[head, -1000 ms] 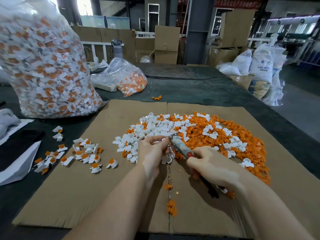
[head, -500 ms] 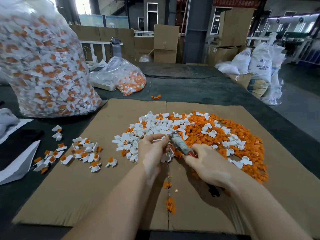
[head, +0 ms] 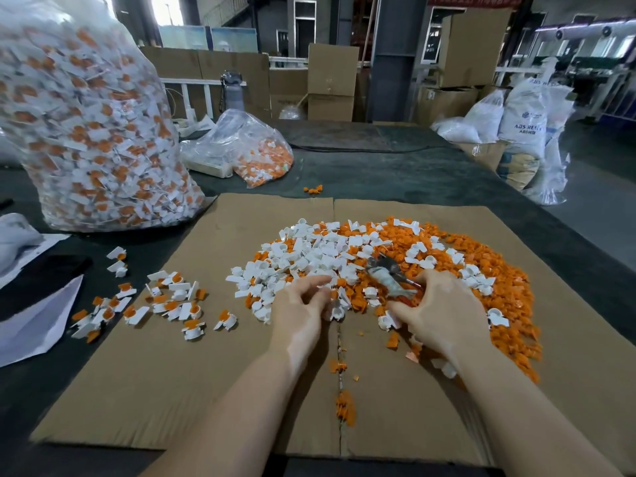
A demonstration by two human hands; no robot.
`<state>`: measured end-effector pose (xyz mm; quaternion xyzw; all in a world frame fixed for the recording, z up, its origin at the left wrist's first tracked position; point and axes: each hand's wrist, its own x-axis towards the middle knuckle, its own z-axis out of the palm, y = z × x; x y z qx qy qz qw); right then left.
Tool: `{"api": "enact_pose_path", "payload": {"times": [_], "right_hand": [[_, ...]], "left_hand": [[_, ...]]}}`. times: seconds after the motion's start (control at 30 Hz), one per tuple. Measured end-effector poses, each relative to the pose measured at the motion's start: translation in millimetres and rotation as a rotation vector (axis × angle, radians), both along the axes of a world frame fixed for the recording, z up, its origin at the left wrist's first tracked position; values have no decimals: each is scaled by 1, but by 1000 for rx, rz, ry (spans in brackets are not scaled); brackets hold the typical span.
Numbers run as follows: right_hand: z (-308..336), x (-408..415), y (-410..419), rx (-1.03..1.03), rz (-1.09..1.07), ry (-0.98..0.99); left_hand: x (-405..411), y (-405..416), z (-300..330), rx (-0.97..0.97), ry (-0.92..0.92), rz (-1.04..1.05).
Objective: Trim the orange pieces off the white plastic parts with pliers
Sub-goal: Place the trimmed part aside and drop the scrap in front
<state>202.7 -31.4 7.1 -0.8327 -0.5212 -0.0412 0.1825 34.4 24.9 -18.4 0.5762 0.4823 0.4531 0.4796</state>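
My right hand (head: 444, 311) grips the pliers (head: 389, 280), whose worn metal head points up-left over the heap. My left hand (head: 303, 304) hovers at the heap's near edge, fingers loosely curled beside small white plastic parts (head: 335, 313); whether it holds one is unclear. Trimmed white parts (head: 309, 256) fill the heap's left half and orange offcuts (head: 488, 270) its right half. Untrimmed white parts with orange pieces (head: 168, 301) lie scattered to the left.
Everything sits on a flat cardboard sheet (head: 172, 373) over a dark table. A large clear bag of untrimmed parts (head: 89, 132) stands at the back left, a smaller bag (head: 254, 149) behind the cardboard. White paper (head: 34, 321) lies at the left edge. Sacks (head: 523, 122) stand at the right.
The pliers and my right hand have moved right, away from my left hand. My left hand's pinch on a white part has loosened and the hand has dropped toward the heap's edge.
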Motion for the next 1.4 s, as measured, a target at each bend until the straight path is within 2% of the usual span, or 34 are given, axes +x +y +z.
{"api": "enact_pose_path", "payload": {"times": [0.1,0.27,0.33,0.47,0.57,0.77,0.97,1.13,1.4], "right_hand": [[-6,8,7,-34,-38,-97],[-8,10,10,-113,-78,-188],[-9,2,6,-43,-53,-242],[-18,-30,-2,352,357,-84],[-27,-48,-5,428,511,16],[-30,-47,-7,480,483,108],[-31,-47,-8,476,476,138],[-30,-46,-8,464,507,41],[-31,-47,-11,607,398,-21]], "left_hand": [[0,-1,-3,59,140,-9],[0,-2,-6,49,93,-14],[0,-2,-8,56,106,-19],[0,-2,-7,71,107,-50],[0,-3,-7,125,152,-71],[-4,-8,-6,139,169,-180],[-1,-9,-6,227,270,-224],[-1,-12,-5,293,338,-233],[0,-17,-3,338,361,-124]]}}
